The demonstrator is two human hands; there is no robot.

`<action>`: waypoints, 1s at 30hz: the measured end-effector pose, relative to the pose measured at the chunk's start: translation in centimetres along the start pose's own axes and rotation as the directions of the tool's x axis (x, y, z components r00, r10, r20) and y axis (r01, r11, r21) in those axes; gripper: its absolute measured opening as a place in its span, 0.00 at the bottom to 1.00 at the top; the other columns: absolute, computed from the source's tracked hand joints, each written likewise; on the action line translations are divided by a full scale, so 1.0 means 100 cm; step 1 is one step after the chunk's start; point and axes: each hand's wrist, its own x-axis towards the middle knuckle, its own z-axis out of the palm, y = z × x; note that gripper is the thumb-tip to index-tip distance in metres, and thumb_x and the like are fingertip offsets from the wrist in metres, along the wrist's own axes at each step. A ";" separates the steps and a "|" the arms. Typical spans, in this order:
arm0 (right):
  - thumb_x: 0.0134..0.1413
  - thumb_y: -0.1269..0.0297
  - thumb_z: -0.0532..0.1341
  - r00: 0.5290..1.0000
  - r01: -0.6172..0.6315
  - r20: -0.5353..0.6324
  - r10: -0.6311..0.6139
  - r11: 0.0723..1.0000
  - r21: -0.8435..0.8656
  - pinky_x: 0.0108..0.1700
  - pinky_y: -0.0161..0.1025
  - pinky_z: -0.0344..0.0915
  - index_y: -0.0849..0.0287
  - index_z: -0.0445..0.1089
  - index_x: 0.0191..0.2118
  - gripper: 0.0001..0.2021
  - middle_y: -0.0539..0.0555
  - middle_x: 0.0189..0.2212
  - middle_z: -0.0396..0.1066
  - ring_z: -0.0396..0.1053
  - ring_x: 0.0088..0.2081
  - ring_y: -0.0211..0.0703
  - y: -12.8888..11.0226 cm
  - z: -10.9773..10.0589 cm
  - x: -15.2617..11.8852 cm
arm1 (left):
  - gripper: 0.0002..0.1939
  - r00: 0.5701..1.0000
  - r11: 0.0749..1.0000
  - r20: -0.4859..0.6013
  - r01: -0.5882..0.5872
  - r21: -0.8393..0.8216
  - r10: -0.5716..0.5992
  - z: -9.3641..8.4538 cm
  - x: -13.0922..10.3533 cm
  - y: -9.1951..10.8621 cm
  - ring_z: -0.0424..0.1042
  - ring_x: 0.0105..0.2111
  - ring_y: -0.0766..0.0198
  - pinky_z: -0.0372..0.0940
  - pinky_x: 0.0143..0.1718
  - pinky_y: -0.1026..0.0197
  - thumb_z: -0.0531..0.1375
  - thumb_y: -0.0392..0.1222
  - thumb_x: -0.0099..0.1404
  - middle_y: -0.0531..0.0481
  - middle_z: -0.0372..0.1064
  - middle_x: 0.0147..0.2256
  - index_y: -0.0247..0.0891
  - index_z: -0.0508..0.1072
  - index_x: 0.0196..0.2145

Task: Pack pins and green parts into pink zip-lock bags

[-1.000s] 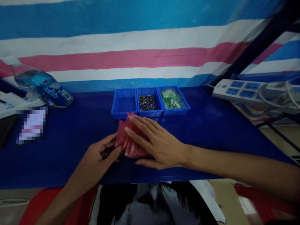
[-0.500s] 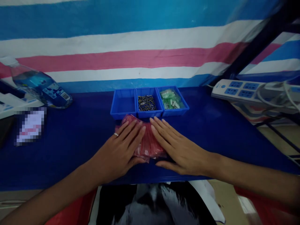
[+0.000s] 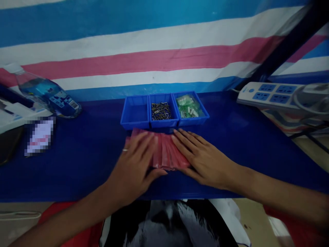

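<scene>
A fanned pile of pinkish-red clear plastic bags [image 3: 164,151] lies on the blue table, just in front of three small blue bins. My left hand [image 3: 135,161], with a ring on one finger, rests flat over the pile's left part, fingers stretched out and slightly blurred. On the pile's right edge lies my right hand [image 3: 200,156], also flat with its fingers extended. The left bin [image 3: 135,111] shows a bare bottom. Many small dark metal screws or pins fill the middle bin [image 3: 161,111]. Green plastic bags with whitish pieces [image 3: 189,107] sit in the right bin.
A bottle of blue liquid [image 3: 51,92] lies at the far left, near a white power strip [image 3: 23,115] and a dark flat object [image 3: 10,144]. Another power strip [image 3: 272,94] with cables stands at the right. A striped sheet [image 3: 154,51] hangs behind the table [image 3: 87,161].
The bags are spread wider and more evenly. My right hand has moved slightly to the right, while my left hand stays over the left part. The view has shifted slightly.
</scene>
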 end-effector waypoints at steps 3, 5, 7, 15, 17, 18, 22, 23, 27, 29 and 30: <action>0.64 0.49 0.53 0.999 0.036 -0.030 -0.036 0.999 0.001 0.68 0.61 0.44 0.70 0.45 0.70 0.38 0.71 0.71 0.37 0.37 0.71 0.64 -0.003 -0.005 -0.001 | 0.30 0.883 0.872 -0.068 0.444 -0.206 -0.465 -0.014 -0.014 -0.035 0.69 0.52 0.49 0.64 0.54 0.44 0.52 0.59 0.70 0.41 0.69 0.53 0.39 0.61 0.62; 0.63 0.45 0.54 0.994 0.095 -0.056 -0.093 0.995 0.028 0.68 0.62 0.44 0.67 0.46 0.71 0.40 0.71 0.71 0.35 0.36 0.71 0.66 -0.008 -0.009 0.009 | 0.30 0.811 0.730 0.126 0.573 -0.372 -0.572 -0.017 -0.018 -0.055 0.74 0.43 0.53 0.69 0.45 0.48 0.55 0.60 0.68 0.44 0.73 0.45 0.40 0.63 0.61; 0.61 0.43 0.55 0.985 0.163 -0.074 -0.159 0.984 0.066 0.68 0.62 0.44 0.65 0.45 0.71 0.41 0.71 0.71 0.34 0.35 0.71 0.67 -0.017 -0.012 0.029 | 0.31 0.792 0.606 0.247 0.593 -0.530 -0.559 -0.017 -0.015 -0.066 0.75 0.38 0.57 0.70 0.43 0.52 0.59 0.57 0.65 0.48 0.74 0.39 0.40 0.63 0.60; 0.67 0.54 0.54 0.877 0.477 -0.010 -0.480 0.870 0.122 0.70 0.60 0.40 0.59 0.54 0.68 0.28 0.61 0.70 0.46 0.34 0.72 0.60 -0.033 0.000 0.090 | 0.38 0.738 0.225 0.358 0.561 -0.797 -0.572 -0.016 -0.007 -0.063 0.74 0.30 0.64 0.69 0.33 0.64 0.70 0.47 0.54 0.54 0.73 0.32 0.43 0.62 0.59; 0.69 0.60 0.53 0.851 0.519 0.009 -0.524 0.845 0.129 0.71 0.56 0.40 0.58 0.55 0.68 0.25 0.59 0.70 0.47 0.36 0.72 0.54 -0.031 0.001 0.086 | 0.34 0.744 0.272 0.337 0.564 -0.780 -0.577 -0.014 -0.012 -0.065 0.74 0.30 0.64 0.69 0.33 0.63 0.70 0.47 0.55 0.54 0.73 0.32 0.42 0.64 0.57; 0.69 0.61 0.53 0.850 0.520 0.010 -0.526 0.844 0.133 0.71 0.55 0.40 0.58 0.55 0.68 0.25 0.58 0.70 0.47 0.37 0.72 0.51 -0.029 -0.001 0.082 | 0.32 0.754 0.312 0.318 0.561 -0.767 -0.575 -0.012 -0.015 -0.065 0.74 0.30 0.64 0.70 0.33 0.63 0.69 0.48 0.56 0.54 0.73 0.31 0.42 0.65 0.56; 0.68 0.56 0.54 0.893 0.446 -0.017 -0.450 0.879 0.169 0.71 0.57 0.36 0.65 0.48 0.70 0.31 0.63 0.69 0.49 0.41 0.71 0.52 -0.017 -0.021 0.053 | 0.21 0.810 0.663 0.033 0.502 -0.555 -0.585 -0.014 -0.025 -0.058 0.75 0.34 0.60 0.72 0.41 0.55 0.64 0.48 0.63 0.53 0.73 0.33 0.44 0.69 0.52; 0.67 0.53 0.54 0.914 0.402 -0.022 -0.404 0.899 0.176 0.71 0.56 0.37 0.67 0.45 0.70 0.35 0.64 0.70 0.48 0.39 0.71 0.52 -0.011 -0.026 0.043 | 0.18 0.837 0.778 -0.101 0.446 -0.443 -0.537 -0.016 -0.026 -0.054 0.75 0.37 0.59 0.71 0.45 0.52 0.63 0.47 0.65 0.52 0.73 0.36 0.45 0.71 0.51; 0.64 0.45 0.55 0.981 0.193 -0.018 -0.193 0.970 0.145 0.71 0.54 0.42 0.63 0.35 0.72 0.43 0.62 0.72 0.35 0.37 0.72 0.53 0.013 -0.026 0.008 | 0.25 0.970 0.988 -0.242 0.002 -0.155 -0.040 -0.019 -0.019 -0.027 0.63 0.60 0.50 0.62 0.62 0.46 0.62 0.47 0.66 0.42 0.64 0.58 0.40 0.66 0.59; 0.64 0.45 0.54 0.991 0.132 0.007 -0.133 0.986 0.105 0.70 0.58 0.43 0.62 0.35 0.72 0.42 0.63 0.72 0.36 0.36 0.71 0.56 0.019 -0.012 -0.002 | 0.39 0.990 0.985 -0.087 -0.121 -0.127 0.111 -0.011 -0.008 -0.013 0.51 0.67 0.45 0.57 0.64 0.42 0.60 0.56 0.66 0.35 0.51 0.66 0.33 0.54 0.66; 0.65 0.45 0.53 0.996 0.093 -0.002 -0.094 0.993 0.075 0.70 0.59 0.44 0.62 0.36 0.72 0.41 0.63 0.71 0.38 0.37 0.71 0.57 0.020 -0.005 -0.005 | 0.41 0.990 0.986 -0.045 -0.140 -0.093 0.137 -0.006 -0.002 -0.007 0.47 0.68 0.44 0.57 0.65 0.41 0.58 0.59 0.67 0.34 0.48 0.67 0.32 0.52 0.67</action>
